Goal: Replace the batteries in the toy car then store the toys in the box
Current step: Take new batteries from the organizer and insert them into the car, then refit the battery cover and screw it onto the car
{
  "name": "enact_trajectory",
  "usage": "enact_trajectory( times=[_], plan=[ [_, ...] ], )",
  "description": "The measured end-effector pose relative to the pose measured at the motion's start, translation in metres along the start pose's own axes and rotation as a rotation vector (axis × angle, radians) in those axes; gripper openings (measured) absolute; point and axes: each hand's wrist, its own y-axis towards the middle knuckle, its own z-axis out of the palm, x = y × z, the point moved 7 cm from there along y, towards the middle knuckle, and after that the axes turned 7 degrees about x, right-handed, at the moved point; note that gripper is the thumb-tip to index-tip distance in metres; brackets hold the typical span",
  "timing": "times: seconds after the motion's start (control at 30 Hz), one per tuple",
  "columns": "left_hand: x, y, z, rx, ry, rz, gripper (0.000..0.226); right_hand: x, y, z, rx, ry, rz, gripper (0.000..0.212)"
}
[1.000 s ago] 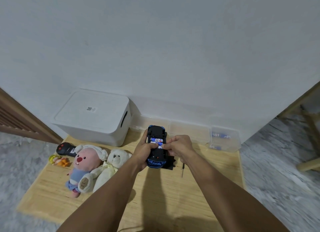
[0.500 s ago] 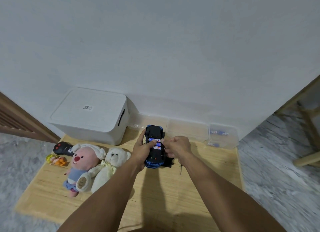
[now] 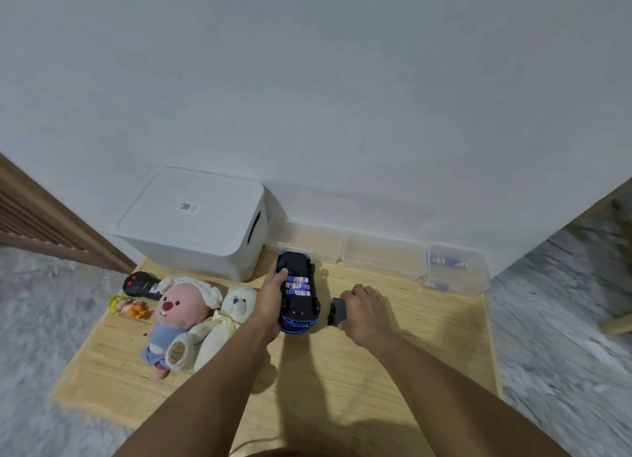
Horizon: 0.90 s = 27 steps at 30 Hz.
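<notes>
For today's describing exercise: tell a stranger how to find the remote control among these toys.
Start at the white storage box against the wall. On the wooden board in front of its left corner lies the remote control, above a small yellow figure. Unlike the soft plush toys beside it, it is black, hard plastic.

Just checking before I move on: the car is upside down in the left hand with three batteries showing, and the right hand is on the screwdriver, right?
Not quite. The head view shows the right hand gripping the dark battery cover, not a screwdriver. The rest holds: the left hand holds the toy car upside down, three batteries showing in its open compartment.
</notes>
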Motion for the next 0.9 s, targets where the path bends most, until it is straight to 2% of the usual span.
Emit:
enact_trajectory(
  times=[0.1, 0.2, 0.37, 0.43, 0.53, 0.67, 0.9],
  plan=[
    [0.001, -0.002, 0.000, 0.003, -0.028, -0.016, 0.026, 0.000, 0.001, -0.005, -0.008, 0.133, 0.007, 0.033],
    [0.001, -0.002, -0.002, 0.000, -0.041, -0.024, 0.029, -0.006, 0.002, -0.010, 0.039, 0.456, 0.048, 0.013],
    [0.000, -0.002, 0.002, 0.044, -0.036, -0.011, 0.044, -0.016, 0.001, -0.042, 0.017, 0.951, 0.083, 0.007],
    [0.000, -0.003, 0.006, 0.063, -0.040, -0.010, 0.048, -0.016, 0.000, -0.055, 0.031, 1.086, 0.095, 0.013],
    [0.001, -0.004, 0.012, 0.089, -0.015, -0.027, 0.055, -0.005, 0.001, -0.075, 0.074, 1.160, 0.012, 0.022],
    [0.004, -0.002, 0.018, 0.110, -0.018, -0.071, 0.061, 0.008, 0.008, -0.089, 0.143, 1.123, -0.053, 0.036],
    [0.004, -0.004, 0.032, 0.140, -0.078, -0.097, 0.059, 0.018, 0.012, -0.099, 0.091, 1.003, -0.129, 0.021]
  ],
)
